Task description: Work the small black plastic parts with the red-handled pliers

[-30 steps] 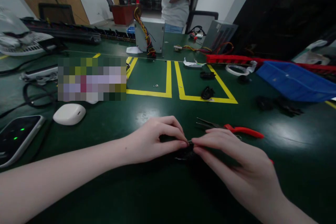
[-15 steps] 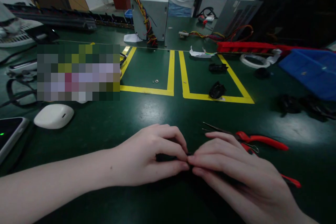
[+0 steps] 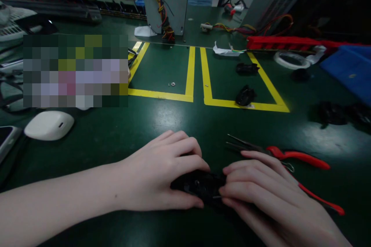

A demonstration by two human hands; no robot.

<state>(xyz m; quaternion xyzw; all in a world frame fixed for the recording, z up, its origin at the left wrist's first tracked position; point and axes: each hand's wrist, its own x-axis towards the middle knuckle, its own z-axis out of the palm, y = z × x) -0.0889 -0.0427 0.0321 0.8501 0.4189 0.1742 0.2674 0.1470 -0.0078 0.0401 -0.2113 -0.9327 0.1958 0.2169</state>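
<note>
A black plastic part (image 3: pixel 199 186) with small metal bits lies low at the front of the green table, between both hands. My left hand (image 3: pixel 162 170) is closed around its left side, thumb in front and fingers behind. At its right end, the fingertips of my right hand (image 3: pixel 261 189) are pressed together; a thin silvery pin-like piece (image 3: pixel 217 197) shows at them. Whether those fingers grip the pin or the black part, I cannot tell. Behind my right hand lie pliers with red handles (image 3: pixel 304 159), their long jaws spread apart and pointing left.
Yellow tape (image 3: pixel 162 95) marks areas on the table, with a small ring (image 3: pixel 173 84) and black parts (image 3: pixel 245 95) inside. A white mouse-shaped object (image 3: pixel 49 125) sits left. Grey metal boxes (image 3: pixel 171 4) with wires, a blue bin (image 3: pixel 350 71) and a tape roll (image 3: pixel 291 61) stand farther back.
My hands have moved slightly apart, and the black part between them now shows more. The view has shifted a little, so the table's things appear higher.
</note>
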